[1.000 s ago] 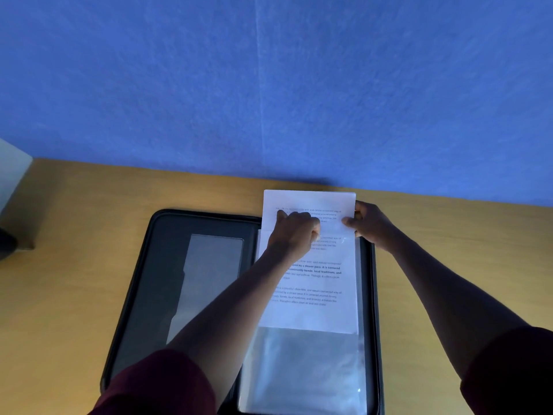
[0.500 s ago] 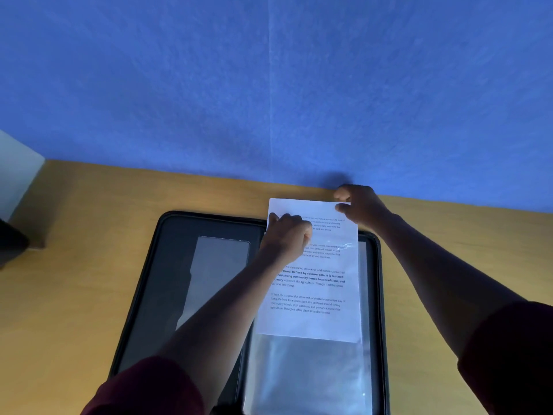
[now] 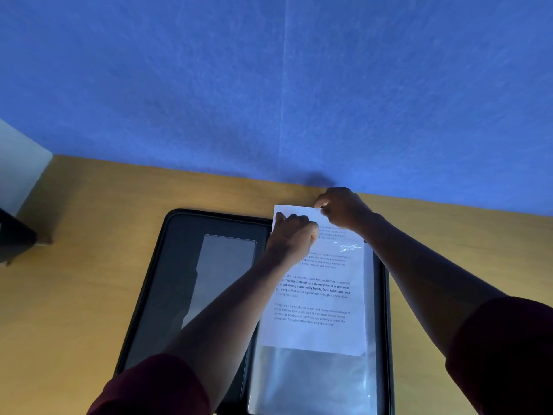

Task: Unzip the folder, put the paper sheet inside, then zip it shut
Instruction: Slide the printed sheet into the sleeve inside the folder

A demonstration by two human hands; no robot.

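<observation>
The folder (image 3: 179, 283) lies open on the table (image 3: 74, 295). The paper sheet (image 3: 317, 298) rests on its right half, partly inside a clear sleeve (image 3: 314, 381). The left hand (image 3: 294, 235), fingers curled, grips the sheet's top left part; just beside it, the right hand (image 3: 341, 208) pinches the top edge

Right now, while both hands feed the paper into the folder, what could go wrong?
1. The paper sheet still sticks out past the folder top edge; zipping now could crease it.
2. The left hand and right hand pinch one end only, so pushing might buckle it.
</observation>
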